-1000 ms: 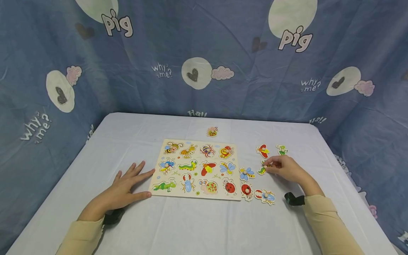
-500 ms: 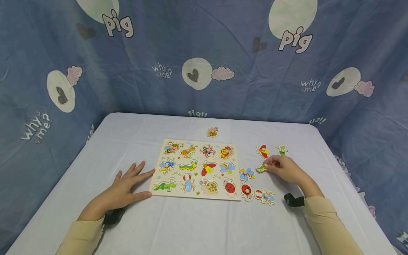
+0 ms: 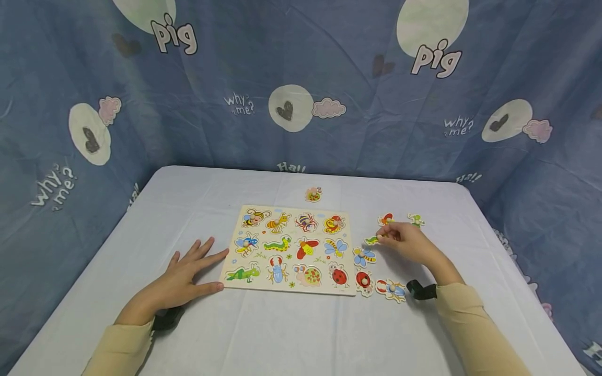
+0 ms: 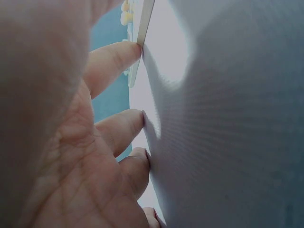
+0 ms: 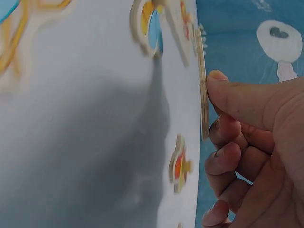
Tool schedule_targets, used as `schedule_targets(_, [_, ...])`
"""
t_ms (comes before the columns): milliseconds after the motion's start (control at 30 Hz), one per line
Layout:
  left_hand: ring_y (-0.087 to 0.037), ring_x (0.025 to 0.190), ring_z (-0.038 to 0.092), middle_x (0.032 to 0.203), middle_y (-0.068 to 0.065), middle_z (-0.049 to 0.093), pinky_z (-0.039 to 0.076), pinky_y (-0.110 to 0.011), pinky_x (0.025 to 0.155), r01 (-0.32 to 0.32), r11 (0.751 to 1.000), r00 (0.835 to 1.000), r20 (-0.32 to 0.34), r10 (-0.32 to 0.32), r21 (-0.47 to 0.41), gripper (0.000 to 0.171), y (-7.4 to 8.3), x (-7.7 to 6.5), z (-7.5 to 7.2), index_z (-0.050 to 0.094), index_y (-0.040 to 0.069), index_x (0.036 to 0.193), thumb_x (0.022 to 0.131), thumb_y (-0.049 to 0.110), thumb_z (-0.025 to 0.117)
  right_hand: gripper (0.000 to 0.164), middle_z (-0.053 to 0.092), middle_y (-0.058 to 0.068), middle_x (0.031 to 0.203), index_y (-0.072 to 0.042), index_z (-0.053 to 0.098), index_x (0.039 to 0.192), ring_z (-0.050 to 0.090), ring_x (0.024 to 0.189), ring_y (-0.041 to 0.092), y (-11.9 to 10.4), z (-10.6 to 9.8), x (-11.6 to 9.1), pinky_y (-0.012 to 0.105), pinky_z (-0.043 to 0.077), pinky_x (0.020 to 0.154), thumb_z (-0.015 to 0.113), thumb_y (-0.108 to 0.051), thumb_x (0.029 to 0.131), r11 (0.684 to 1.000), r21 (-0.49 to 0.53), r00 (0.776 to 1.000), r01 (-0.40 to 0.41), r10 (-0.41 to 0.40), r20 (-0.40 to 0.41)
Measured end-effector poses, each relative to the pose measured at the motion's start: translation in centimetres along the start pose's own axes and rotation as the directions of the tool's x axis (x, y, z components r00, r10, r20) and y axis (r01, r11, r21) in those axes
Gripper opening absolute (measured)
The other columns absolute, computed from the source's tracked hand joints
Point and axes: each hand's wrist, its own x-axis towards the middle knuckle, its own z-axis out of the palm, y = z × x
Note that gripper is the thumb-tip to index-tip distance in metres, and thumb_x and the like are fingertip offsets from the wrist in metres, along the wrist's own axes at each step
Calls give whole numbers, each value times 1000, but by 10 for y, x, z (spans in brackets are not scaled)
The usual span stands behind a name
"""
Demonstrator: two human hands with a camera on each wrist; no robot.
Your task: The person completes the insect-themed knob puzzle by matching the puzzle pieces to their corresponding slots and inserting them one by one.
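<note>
My right hand (image 3: 408,243) pinches a green caterpillar puzzle piece (image 3: 371,241) between thumb and fingers, right of the puzzle board (image 3: 288,233). In the right wrist view the held piece (image 5: 203,90) shows edge-on, raised over the cloth. The blue-winged dragonfly piece (image 3: 364,256) lies just below it in the head view. My left hand (image 3: 181,282) lies spread on the cloth, index finger and thumb at the board's left edge. The left wrist view has the index fingertip (image 4: 135,49) against the board's side (image 4: 144,28). The board bears several insect pictures, including a matching caterpillar (image 3: 277,243).
Near the board's lower right corner lie a ladybird piece (image 3: 364,281) and a stag beetle piece (image 3: 391,290). Behind the right hand are a partly covered red-winged piece (image 3: 386,218) and a green grasshopper piece (image 3: 416,220). A snail piece (image 3: 313,194) lies beyond the board.
My right hand has picked up the caterpillar piece and moved left with it towards the board, now covering part of the red-winged piece. The left hand has stayed put.
</note>
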Motion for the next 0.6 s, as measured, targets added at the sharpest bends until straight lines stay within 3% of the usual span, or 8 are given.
schedule_targets(600, [-62, 161, 10, 176, -27, 24, 1, -89, 117, -5, 1000, 1000, -4, 5, 18, 80, -1, 1, 2, 55, 25, 159, 90, 56, 81, 14, 56, 1, 79, -7, 77, 109, 46, 70, 16, -38, 26, 30, 26, 38, 59, 74, -19, 102, 1000, 29, 999, 10, -11, 36])
